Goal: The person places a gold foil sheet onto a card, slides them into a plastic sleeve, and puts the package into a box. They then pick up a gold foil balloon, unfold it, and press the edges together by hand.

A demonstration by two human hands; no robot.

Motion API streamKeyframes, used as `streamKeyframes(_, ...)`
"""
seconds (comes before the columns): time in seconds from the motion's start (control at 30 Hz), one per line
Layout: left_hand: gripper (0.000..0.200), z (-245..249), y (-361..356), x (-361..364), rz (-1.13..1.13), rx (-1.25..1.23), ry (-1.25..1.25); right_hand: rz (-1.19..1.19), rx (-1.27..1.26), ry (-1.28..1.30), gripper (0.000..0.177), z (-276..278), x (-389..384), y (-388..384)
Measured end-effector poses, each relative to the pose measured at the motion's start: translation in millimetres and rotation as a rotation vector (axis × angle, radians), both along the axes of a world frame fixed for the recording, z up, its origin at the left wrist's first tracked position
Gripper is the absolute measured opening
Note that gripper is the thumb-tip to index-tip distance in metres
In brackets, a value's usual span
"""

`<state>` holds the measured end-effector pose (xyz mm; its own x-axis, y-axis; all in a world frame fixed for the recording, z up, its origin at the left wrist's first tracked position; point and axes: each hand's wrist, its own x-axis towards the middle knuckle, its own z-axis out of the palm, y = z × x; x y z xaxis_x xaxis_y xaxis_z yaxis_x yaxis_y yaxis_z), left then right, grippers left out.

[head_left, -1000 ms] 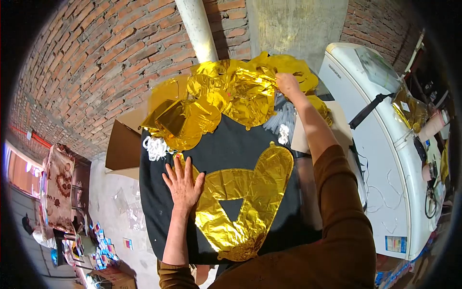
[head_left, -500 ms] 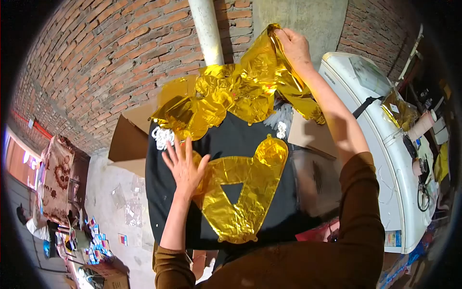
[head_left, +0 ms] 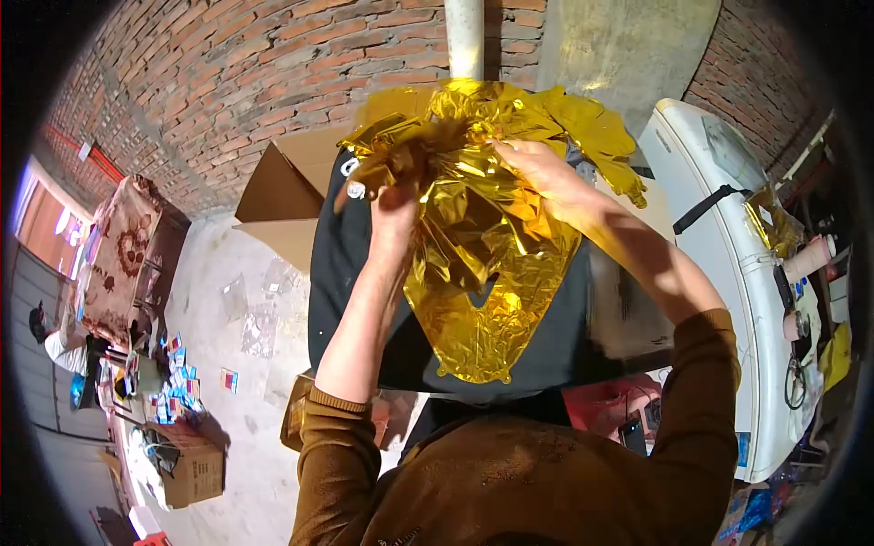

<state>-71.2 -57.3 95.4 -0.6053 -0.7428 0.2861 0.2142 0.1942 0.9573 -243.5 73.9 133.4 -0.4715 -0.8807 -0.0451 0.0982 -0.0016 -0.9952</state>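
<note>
Shiny gold foil balloons [head_left: 492, 337] lie flat and crumpled on a black cloth surface [head_left: 355, 300]. My left hand [head_left: 393, 205] is at the upper left of the pile, closed round crumpled gold foil, its fingertips partly hidden and blurred. On the right, my right hand [head_left: 537, 173] pinches another part of the foil near the middle of the pile. More loose foil [head_left: 592, 127] spreads beyond it at the back right. A bit of white string [head_left: 350, 173] shows left of my left hand.
Behind the work surface stand an open cardboard box [head_left: 287, 196], a white pipe [head_left: 465, 41] and a brick wall. A white appliance [head_left: 706, 237] is at the right. Far left, a person [head_left: 66, 346] is near a cloth-covered table [head_left: 123, 264] and a carton [head_left: 194, 473].
My right hand has come down and inward from its raised position. My left hand has moved up from the cloth and closed on foil. Foil now covers the upper part of the flat balloon.
</note>
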Motion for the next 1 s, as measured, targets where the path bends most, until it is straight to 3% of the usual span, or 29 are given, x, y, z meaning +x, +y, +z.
streamKeyframes(0.03, 0.021, 2, -1, 2, 0.083, 0.200, 0.002, 0.068, 0.027, -0.101, 0.034, 9, 4, 9)
streamKeyframes(0.07, 0.022, 4, -8, 8, 0.073, 0.109, -0.100, 0.087, 0.042, -0.087, 0.037, 11, 4, 15)
streamKeyframes(0.1, 0.023, 0, 5, 6, 0.029, 0.230, 0.115, 0.126, 0.019, -0.131, 0.037, 5, 0, 14)
streamKeyframes(0.13, 0.024, -13, -7, 5, 0.018, 0.242, -0.045, 0.162, -0.004, -0.176, 0.037, -4, -6, 13)
streamKeyframes(0.27, 0.019, -41, -25, -13, 0.036, 0.172, 0.078, 0.123, 0.013, -0.048, 0.039, -6, -45, 14)
streamKeyframes(0.3, 0.021, -39, -25, -12, 0.090, 0.111, 0.068, -0.045, 0.079, 0.067, 0.040, 1, -50, 25)
streamKeyframes(0.33, 0.024, -59, -44, -9, 0.140, 0.086, -0.096, -0.214, 0.146, 0.181, 0.042, 21, -43, 37)
streamKeyframes(0.37, 0.024, -66, -58, -7, 0.146, 0.212, -0.044, -0.180, -0.093, -0.090, 0.043, 3, -74, 44)
streamKeyframes(0.43, 0.023, -68, -80, 0, 0.171, 0.287, -0.043, -0.210, -0.295, 0.225, 0.043, -20, -149, 49)
streamKeyframes(0.47, 0.025, -64, -82, 4, 0.189, 0.235, -0.096, -0.229, -0.208, -0.137, 0.041, 9, -154, 53)
streamKeyframes(0.6, 0.029, -66, -97, -12, 0.067, 0.515, 0.058, -0.398, -0.255, -0.275, 0.037, -30, -272, 55)
streamKeyframes(0.67, 0.033, -58, -97, -21, 0.028, 0.584, -0.059, -0.469, -0.285, -0.347, 0.036, -39, -304, 50)
streamKeyframes(0.7, 0.034, -84, -114, -42, -0.028, 0.617, 0.185, -0.489, -0.280, -0.370, 0.036, -48, -323, 50)
streamKeyframes(0.8, 0.041, -58, -93, -41, -0.105, 0.604, -0.048, -0.535, -0.260, -0.502, 0.039, -52, -331, 48)
streamKeyframes(0.93, 0.034, -45, -83, -61, -0.082, 0.716, 0.047, -0.610, -0.219, -0.454, 0.040, -56, -321, 52)
streamKeyframes(1.0, 0.036, -29, -72, -62, -0.180, 0.719, 0.070, -0.638, -0.184, -0.458, 0.038, -56, -324, 57)
